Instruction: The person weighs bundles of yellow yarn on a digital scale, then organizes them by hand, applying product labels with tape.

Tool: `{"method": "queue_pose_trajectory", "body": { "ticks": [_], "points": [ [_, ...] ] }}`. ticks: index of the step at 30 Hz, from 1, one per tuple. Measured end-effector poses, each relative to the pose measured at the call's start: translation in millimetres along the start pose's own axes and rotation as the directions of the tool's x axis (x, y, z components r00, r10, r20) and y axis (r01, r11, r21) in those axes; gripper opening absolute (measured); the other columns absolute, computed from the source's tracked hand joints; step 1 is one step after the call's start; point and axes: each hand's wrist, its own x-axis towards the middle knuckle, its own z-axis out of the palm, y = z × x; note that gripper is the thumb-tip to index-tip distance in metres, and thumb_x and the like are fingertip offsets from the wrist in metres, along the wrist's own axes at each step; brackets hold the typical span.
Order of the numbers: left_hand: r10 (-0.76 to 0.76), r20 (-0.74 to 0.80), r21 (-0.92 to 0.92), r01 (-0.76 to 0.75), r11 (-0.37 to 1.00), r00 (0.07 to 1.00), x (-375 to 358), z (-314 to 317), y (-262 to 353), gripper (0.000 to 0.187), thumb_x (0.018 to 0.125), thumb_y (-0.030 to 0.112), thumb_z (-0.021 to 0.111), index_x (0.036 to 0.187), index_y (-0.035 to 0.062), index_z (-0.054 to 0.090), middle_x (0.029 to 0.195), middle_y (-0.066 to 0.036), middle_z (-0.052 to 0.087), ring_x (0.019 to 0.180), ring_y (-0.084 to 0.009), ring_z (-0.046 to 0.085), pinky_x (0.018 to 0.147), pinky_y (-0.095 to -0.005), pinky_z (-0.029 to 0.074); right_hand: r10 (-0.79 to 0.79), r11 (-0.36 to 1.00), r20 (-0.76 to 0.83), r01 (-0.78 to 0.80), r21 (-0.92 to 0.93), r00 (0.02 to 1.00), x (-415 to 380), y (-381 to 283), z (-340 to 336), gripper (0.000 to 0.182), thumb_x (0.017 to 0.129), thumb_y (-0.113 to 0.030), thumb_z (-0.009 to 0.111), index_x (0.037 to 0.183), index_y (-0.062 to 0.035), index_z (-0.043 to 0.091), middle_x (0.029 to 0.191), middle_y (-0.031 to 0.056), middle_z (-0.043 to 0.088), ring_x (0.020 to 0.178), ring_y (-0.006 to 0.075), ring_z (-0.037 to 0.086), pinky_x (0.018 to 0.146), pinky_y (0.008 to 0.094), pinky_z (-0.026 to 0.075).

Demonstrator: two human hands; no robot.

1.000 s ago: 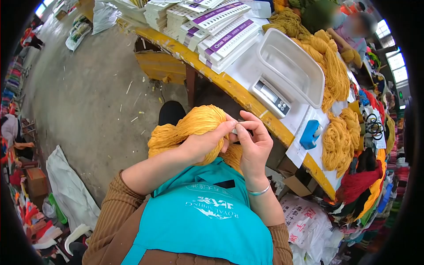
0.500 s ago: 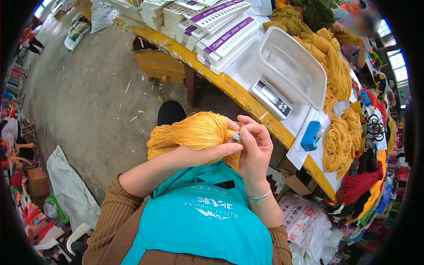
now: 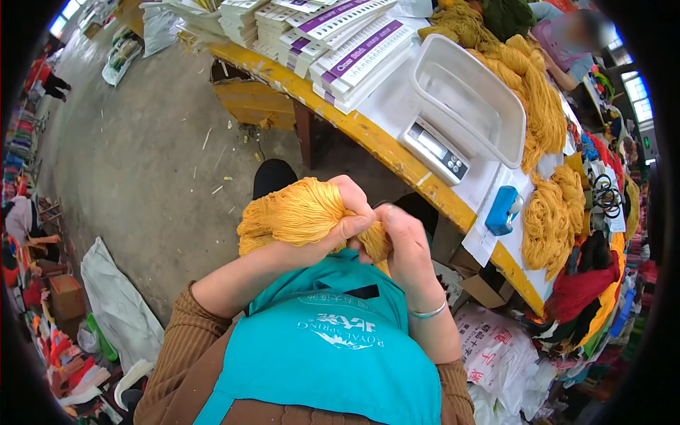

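Observation:
A skein of yellow-orange yarn (image 3: 290,212) is held in front of my chest, above a teal apron. My left hand (image 3: 338,225) wraps around its right end, fingers curled over the top. My right hand (image 3: 402,244) grips the same end of the skein from the right, fingers closed into the strands and touching my left hand. The rest of the skein hangs out to the left.
A yellow-edged table (image 3: 368,138) carries a digital scale with a white tray (image 3: 460,113), stacked white label boxes (image 3: 340,42), a blue tape dispenser (image 3: 503,211), more yellow skeins (image 3: 549,219) and scissors (image 3: 605,198). Another person (image 3: 567,42) is at the table's far end. Bags lie on the concrete floor.
My right hand dropped from pinching a small white tag at the skein's end to clasping the yarn. My left hand closed tighter over the skein.

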Motion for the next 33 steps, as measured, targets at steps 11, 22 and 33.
{"method": "queue_pose_trajectory", "body": {
  "ticks": [11, 22, 33],
  "points": [
    [0.033, 0.013, 0.042, -0.033, 0.999, 0.999, -2, -5, 4, 0.002, 0.091, 0.010, 0.065, 0.092, 0.0084, 0.064, 0.093, -0.002, 0.054, 0.079, -0.0087, 0.058, 0.071, -0.0260, 0.049, -0.242, 0.862, 0.105, 0.264, -0.433, 0.965, -6, 3, 0, 0.017, 0.095, -0.019, 0.061, 0.092, -0.0031, 0.065, 0.068, 0.0053, 0.058, 0.057, 0.0126, 0.054, 0.052, 0.0295, 0.042],
    [-0.346, -0.131, -0.093, 0.336, 0.937, 0.929, 9, 8, 7, 0.014, 0.088, 0.014, 0.066, 0.098, 0.0056, 0.063, 0.086, -0.001, 0.063, 0.074, -0.0077, 0.058, 0.066, -0.0227, 0.048, -0.682, -0.252, 0.520, 0.502, -0.827, 0.515, -1, 1, -11, 0.023, 0.072, -0.006, 0.073, 0.095, -0.0067, 0.069, 0.068, 0.0043, 0.053, 0.056, 0.0170, 0.053, 0.047, 0.0287, 0.043],
    [-0.114, 0.605, 0.372, -0.154, 0.915, 0.788, 29, -27, 32, 0.053, 0.082, 0.029, 0.076, 0.125, 0.0033, 0.061, 0.093, -0.006, 0.067, 0.079, -0.0163, 0.062, 0.072, -0.0293, 0.047, -0.277, 0.391, 0.115, 0.221, -0.893, 0.954, -74, -32, -69, 0.035, 0.073, -0.002, 0.069, 0.107, -0.0078, 0.067, 0.082, 0.0138, 0.066, 0.071, 0.0283, 0.067, 0.064, 0.0332, 0.053]
  ]
}}
